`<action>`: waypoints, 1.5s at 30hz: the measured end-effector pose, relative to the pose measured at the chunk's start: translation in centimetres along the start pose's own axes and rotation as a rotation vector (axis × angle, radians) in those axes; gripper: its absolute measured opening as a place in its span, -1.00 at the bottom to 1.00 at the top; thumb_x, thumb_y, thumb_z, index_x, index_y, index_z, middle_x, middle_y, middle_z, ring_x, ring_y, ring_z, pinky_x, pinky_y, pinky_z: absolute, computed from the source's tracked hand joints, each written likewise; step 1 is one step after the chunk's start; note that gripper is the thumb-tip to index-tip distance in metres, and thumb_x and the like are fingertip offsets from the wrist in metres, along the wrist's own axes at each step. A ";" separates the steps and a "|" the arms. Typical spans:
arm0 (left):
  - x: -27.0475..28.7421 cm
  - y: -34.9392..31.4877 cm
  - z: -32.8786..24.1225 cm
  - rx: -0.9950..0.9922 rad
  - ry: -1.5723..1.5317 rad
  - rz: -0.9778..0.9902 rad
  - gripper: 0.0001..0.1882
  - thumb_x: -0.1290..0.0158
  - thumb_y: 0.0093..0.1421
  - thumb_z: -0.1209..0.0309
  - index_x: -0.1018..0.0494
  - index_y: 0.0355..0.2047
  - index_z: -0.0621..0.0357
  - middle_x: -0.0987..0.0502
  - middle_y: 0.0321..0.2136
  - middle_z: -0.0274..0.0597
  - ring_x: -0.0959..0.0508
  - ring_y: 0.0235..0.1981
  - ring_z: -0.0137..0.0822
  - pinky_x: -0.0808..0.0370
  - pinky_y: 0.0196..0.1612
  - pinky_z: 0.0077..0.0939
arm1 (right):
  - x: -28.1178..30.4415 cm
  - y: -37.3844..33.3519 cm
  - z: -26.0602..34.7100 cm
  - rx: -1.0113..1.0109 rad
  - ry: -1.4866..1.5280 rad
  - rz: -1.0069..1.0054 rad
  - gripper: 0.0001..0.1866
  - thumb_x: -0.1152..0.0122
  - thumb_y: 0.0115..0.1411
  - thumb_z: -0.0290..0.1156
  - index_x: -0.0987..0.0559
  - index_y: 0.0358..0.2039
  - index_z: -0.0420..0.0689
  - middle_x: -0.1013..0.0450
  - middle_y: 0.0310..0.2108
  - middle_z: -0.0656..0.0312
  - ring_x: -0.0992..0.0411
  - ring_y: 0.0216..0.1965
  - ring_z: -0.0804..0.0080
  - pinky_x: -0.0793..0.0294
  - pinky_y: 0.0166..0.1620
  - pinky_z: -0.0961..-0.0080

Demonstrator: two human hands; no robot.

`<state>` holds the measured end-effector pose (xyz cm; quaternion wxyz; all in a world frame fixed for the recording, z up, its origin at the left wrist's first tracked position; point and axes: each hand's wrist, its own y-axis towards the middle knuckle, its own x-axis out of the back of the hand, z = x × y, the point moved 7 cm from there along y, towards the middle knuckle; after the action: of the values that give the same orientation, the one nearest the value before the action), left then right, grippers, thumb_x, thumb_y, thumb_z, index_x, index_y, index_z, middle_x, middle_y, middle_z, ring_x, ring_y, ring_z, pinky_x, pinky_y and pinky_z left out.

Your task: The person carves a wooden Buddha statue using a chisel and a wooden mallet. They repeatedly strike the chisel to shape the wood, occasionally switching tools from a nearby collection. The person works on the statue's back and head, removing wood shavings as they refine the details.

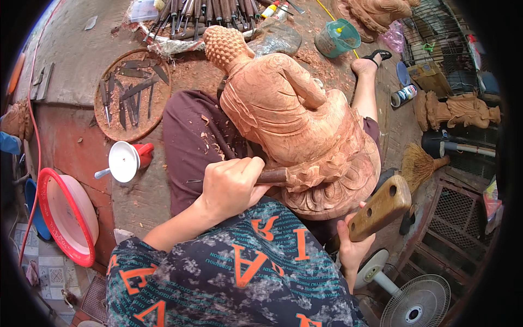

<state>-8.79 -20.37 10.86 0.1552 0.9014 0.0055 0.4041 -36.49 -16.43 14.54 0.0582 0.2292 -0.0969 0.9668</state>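
Observation:
A carved wooden statue of a seated figure [278, 109] with a knobbed head leans across my lap, its base toward me. My left hand [231, 182] is closed around the dark wooden handle of a carving chisel [272, 176]. The chisel's thin metal end points left, away from the statue, and the handle's end lies by the statue's base. My right hand [354, 245], at the lower right of the statue, is closed on a worn wooden mallet [381, 210] with dark round holes or dents in its face. The mallet is apart from chisel and statue.
Many chisels [218, 13] lie at the back. A round tray [101, 117] of blades and a red mug [145, 155] with a white lid stand left, beyond a pink basin [71, 218]. Right are a green bucket [329, 46], a can [403, 96], a broom [419, 166] and a fan [417, 305].

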 end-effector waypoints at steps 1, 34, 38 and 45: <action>0.5 0.0 -0.2 -0.045 -0.033 -0.098 -0.08 -0.34 -0.15 0.26 -0.25 0.24 0.24 -0.53 -0.61 -0.19 -0.57 -0.61 -0.25 -0.45 -0.54 -0.43 | -0.2 0.2 0.0 0.011 0.001 0.000 -0.44 -0.34 0.08 -0.59 -0.35 0.08 -0.35 -0.36 -0.40 0.36 -0.30 -0.38 0.64 -0.31 -0.17 0.67; 7.9 24.7 30.8 0.523 0.108 -0.049 -0.40 0.06 -0.01 0.54 -0.43 0.12 0.02 -0.52 -0.03 0.12 -0.51 0.04 -0.02 -0.40 0.14 -0.27 | -2.1 3.6 2.3 -0.072 0.187 0.112 -0.34 -0.28 0.04 -0.50 -0.25 0.13 -0.40 -0.37 -0.49 0.22 -0.36 -0.54 0.53 -0.40 -0.41 0.62; 5.6 26.5 35.2 0.570 0.075 -0.076 -0.42 -0.04 -0.05 0.49 -0.47 0.07 0.02 -0.53 -0.05 0.11 -0.53 0.02 -0.04 -0.43 0.12 -0.31 | -2.1 3.6 2.2 -0.074 0.182 0.064 -0.32 -0.26 0.04 -0.46 -0.22 0.14 -0.41 -0.35 -0.50 0.20 -0.34 -0.56 0.51 -0.40 -0.42 0.61; 6.6 25.4 33.9 0.459 0.229 -0.254 -0.72 -0.08 0.04 0.39 -0.61 -0.20 0.02 -0.63 -0.34 0.02 -0.63 -0.28 -0.03 -0.54 -0.12 -0.21 | -1.8 3.4 1.9 -0.127 0.222 0.015 -0.30 -0.25 0.05 -0.45 -0.18 0.15 -0.41 -0.34 -0.50 0.19 -0.34 -0.57 0.48 -0.40 -0.42 0.57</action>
<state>17.42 -52.95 1.68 -0.0052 0.8536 0.2270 0.4688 -34.60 -20.28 14.85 0.0758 0.1159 -0.1526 0.9785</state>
